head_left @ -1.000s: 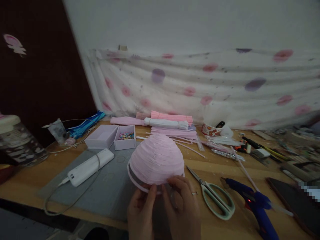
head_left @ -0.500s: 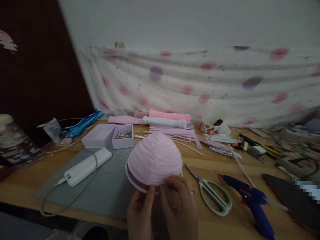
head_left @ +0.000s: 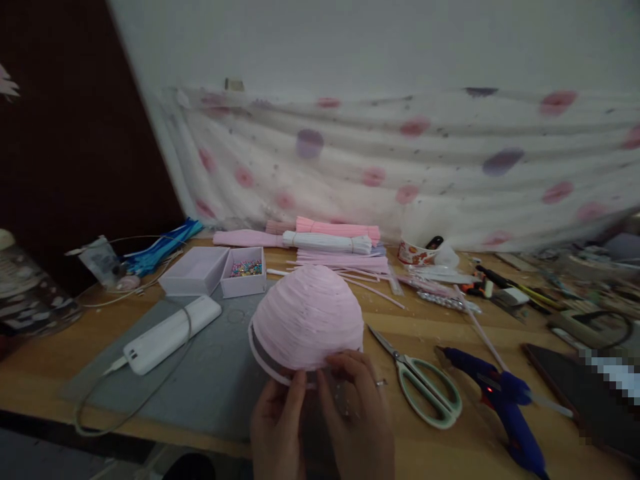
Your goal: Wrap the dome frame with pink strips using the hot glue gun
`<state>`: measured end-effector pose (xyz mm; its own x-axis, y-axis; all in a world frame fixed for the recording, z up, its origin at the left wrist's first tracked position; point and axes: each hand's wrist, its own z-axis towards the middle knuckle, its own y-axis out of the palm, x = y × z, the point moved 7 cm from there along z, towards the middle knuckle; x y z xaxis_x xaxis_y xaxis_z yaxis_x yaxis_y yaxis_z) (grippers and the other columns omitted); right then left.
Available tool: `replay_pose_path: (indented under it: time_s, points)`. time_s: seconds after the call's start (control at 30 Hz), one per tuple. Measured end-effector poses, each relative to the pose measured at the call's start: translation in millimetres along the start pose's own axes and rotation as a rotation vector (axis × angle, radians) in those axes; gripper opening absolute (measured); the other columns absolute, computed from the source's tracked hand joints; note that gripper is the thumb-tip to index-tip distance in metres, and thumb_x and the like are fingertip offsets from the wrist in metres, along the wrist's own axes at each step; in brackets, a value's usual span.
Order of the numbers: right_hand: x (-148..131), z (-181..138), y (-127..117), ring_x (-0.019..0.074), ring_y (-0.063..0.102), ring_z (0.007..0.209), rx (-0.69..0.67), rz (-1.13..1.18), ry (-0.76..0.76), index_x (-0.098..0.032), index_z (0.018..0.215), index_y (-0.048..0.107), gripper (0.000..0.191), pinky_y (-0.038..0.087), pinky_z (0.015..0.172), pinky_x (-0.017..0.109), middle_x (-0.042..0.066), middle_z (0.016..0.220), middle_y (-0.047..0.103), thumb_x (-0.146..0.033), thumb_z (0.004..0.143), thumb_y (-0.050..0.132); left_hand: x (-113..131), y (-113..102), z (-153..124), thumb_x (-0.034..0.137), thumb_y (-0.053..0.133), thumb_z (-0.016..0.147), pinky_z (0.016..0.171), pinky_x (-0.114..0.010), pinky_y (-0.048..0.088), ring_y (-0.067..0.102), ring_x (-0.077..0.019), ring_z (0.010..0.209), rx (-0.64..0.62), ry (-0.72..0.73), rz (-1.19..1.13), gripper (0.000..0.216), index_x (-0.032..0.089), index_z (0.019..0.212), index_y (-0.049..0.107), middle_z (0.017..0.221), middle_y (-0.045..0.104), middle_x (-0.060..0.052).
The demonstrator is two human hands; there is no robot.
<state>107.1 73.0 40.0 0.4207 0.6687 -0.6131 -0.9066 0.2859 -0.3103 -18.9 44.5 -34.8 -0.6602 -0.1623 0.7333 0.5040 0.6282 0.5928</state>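
A pink dome (head_left: 307, 315) wound from pink strips sits over a clear form on the grey mat (head_left: 210, 373). My left hand (head_left: 277, 427) pinches its near rim, thumb up against the pink band. My right hand (head_left: 357, 413), with a ring on one finger, curls its fingers over the rim just right of that, pressing on the dome's lower edge. Both hands are closed on the near edge.
Green-handled scissors (head_left: 425, 390) and a blue glue gun (head_left: 505, 407) lie to the right. A white power bank (head_left: 170, 333) with cable lies left, behind it two small boxes, one with beads (head_left: 244, 270). Pink and white strip bundles (head_left: 330, 241) lie at the back. A dark tablet (head_left: 580, 387) lies far right.
The hands keep their grip on the dome's rim. The view has drifted slightly, so everything sits a little lower-left; the fingers shifted only a little.
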Motion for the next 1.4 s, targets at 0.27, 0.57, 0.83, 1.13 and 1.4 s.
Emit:
replay_pose_path:
  time_s: [0.27,0.57,0.83,1.13,1.4]
  points:
    - [-3,0,1,0.0167,0.063,0.095,-0.008,0.050,0.032,-0.026,0.103,0.061,0.020,0.053,0.083,0.027,0.002,0.101,0.063,-0.013,0.089,0.060,4,1,-4,0.044,0.093,0.053,0.079,-0.036,0.059,0.075,-0.0275,0.084,-0.012,-0.003,0.022,0.043,0.017,0.084,0.080,0.081,0.079,-0.008]
    - [-1,-1,3,0.0174,0.063,0.092,-0.015,0.066,0.055,-0.026,0.102,0.061,0.018,0.053,0.079,0.027,0.002,0.100,0.063,-0.015,0.089,0.062,-2,-1,-2,0.041,0.092,0.058,0.084,-0.034,0.056,0.073,-0.0257,0.089,-0.041,0.001,0.024,0.038,0.018,0.086,0.080,0.086,0.080,-0.007]
    - [9,4,2,0.0181,0.062,0.093,-0.005,0.063,0.072,-0.026,0.103,0.061,0.016,0.051,0.081,0.029,0.001,0.099,0.064,-0.017,0.090,0.063,14,4,-9,0.038,0.089,0.057,0.054,-0.024,0.056,0.064,-0.0126,0.055,-0.158,-0.030,0.100,0.033,0.019,0.083,0.081,0.079,0.078,-0.005]
    - [7,10,2,0.0183,0.062,0.092,-0.008,0.064,0.057,-0.026,0.104,0.061,0.017,0.052,0.080,0.029,0.002,0.101,0.063,-0.016,0.090,0.063,34,-17,-6,0.054,0.090,0.050,0.043,-0.021,0.050,0.055,-0.0093,0.039,-0.073,-0.001,0.373,0.047,0.017,0.077,0.080,0.067,0.078,-0.008]
    - [3,14,-2,0.0194,0.063,0.085,0.018,0.056,0.029,-0.024,0.102,0.062,0.016,0.054,0.074,0.031,0.004,0.096,0.065,-0.014,0.089,0.063,34,-15,-6,0.054,0.092,0.046,0.047,-0.021,0.051,0.060,-0.0124,0.045,-0.070,0.064,0.351,0.045,0.016,0.064,0.077,0.057,0.074,-0.007]
